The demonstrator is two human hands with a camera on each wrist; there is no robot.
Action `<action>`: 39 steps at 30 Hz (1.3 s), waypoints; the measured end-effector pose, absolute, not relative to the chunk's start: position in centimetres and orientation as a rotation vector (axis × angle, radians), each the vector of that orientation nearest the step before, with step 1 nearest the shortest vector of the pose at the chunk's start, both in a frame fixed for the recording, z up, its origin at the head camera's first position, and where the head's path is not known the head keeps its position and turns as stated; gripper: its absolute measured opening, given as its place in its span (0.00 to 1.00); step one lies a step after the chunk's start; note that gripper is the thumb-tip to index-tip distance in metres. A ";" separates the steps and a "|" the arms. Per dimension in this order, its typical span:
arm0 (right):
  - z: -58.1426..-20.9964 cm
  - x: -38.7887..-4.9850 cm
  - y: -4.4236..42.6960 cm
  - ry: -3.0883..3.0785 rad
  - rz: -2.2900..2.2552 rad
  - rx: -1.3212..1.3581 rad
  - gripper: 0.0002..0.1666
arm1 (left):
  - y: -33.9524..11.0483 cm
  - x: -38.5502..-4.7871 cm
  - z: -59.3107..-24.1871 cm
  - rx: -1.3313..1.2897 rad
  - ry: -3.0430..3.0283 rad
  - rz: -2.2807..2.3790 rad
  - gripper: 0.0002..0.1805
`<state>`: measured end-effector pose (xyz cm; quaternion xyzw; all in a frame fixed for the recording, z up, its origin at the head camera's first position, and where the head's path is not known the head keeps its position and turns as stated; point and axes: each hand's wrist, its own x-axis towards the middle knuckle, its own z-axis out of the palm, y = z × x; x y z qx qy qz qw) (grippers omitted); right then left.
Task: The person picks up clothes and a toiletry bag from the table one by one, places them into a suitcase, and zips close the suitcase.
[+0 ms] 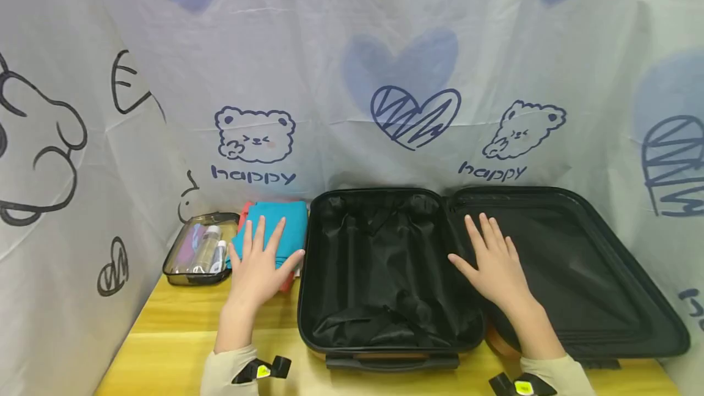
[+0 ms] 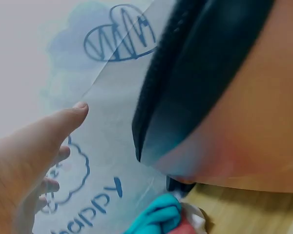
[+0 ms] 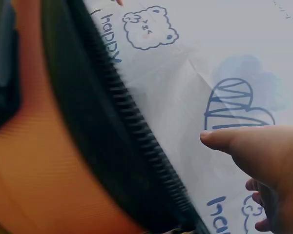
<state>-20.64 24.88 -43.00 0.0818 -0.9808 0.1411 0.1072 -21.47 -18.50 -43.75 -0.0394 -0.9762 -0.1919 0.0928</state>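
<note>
An open suitcase [image 1: 392, 348] with a black lining lies on the table, its lid [image 1: 583, 286] folded out to the right. My left hand [image 1: 258, 271], fingers spread, is held above the table in front of folded blue cloth [image 1: 294, 225]. With fingers likewise spread, my right hand [image 1: 495, 264] hovers over the lid near the hinge side. Neither hand holds anything. The suitcase's orange shell [image 2: 244, 107] fills much of the left wrist view, and the same orange side [image 3: 53, 161] shows in the right wrist view beside the zipper [image 3: 136, 122].
A clear zip pouch [image 1: 176, 278] with small bottles and a purple item stands at the left on the yellow wooden table [image 1: 181, 335]. Red cloth [image 1: 287, 283] peeks out beneath the blue cloth. A printed white curtain [image 1: 330, 66] hangs behind and at both sides.
</note>
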 end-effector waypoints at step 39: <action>-47.5 -18.9 24.5 -2.972 0.718 -0.061 0.42 | -25.7 -20.6 -50.9 0.138 -2.540 -0.716 0.32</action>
